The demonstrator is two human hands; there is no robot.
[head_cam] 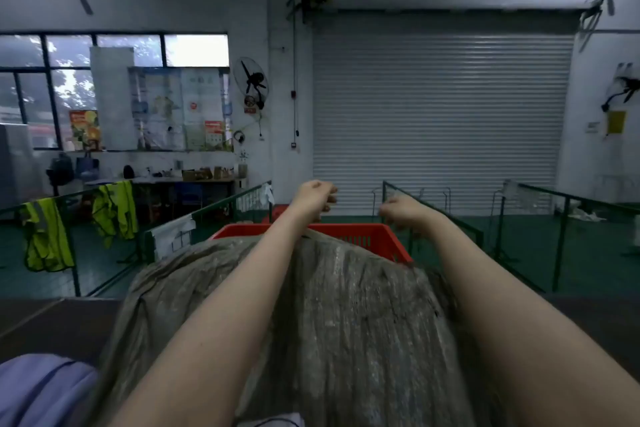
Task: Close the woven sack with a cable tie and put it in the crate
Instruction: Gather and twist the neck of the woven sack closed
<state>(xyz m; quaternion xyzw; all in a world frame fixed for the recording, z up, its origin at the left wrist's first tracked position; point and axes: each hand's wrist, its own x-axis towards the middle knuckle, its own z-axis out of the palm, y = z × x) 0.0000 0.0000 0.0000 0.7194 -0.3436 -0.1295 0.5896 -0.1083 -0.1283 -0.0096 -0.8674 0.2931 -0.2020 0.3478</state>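
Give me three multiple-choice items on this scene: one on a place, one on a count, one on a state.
1. Where is the crate relative to the woven sack?
A. Just beyond its far end
B. Lying on top of it
C. Hanging on the wall

2. How many hi-vis vests hang on the railing at the left?
A. One
B. Two
C. Four

3. The roller shutter is:
A. fully up
B. half open
C. fully down

Answers:
1. A, since the red rim shows just past the sack's far end.
2. B, since two yellow vests drape over the rail, the second at.
3. C, since its slats run unbroken down to the floor.
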